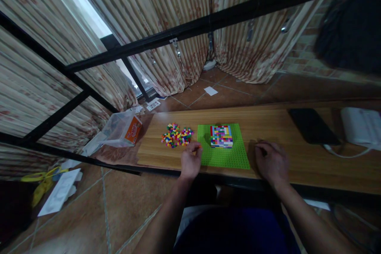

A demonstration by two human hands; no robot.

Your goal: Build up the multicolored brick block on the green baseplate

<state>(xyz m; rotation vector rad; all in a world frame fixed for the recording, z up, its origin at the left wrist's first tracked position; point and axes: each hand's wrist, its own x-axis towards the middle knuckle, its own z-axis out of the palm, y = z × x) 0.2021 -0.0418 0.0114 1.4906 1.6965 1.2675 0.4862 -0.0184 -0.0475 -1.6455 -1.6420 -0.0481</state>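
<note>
On a green baseplate (226,159) stands a low block built of many coloured toy bricks (222,137). At the plate's left edge my left hand (191,160) is closed in a pinch, with a small orange brick (200,147) just showing at its fingertips. A loose pile of small coloured bricks (177,135) lies on the wood just beyond that hand. To the right of the plate, my right hand (272,162) rests on the table with its fingers curled in and nothing visible in them.
The narrow wooden table (160,158) carries a black phone (312,126) with a white cable and a white box-shaped object (361,127) at right. A clear plastic bin (120,129) with an orange label stands beyond the left end. A black metal rail (190,31) crosses before the curtains.
</note>
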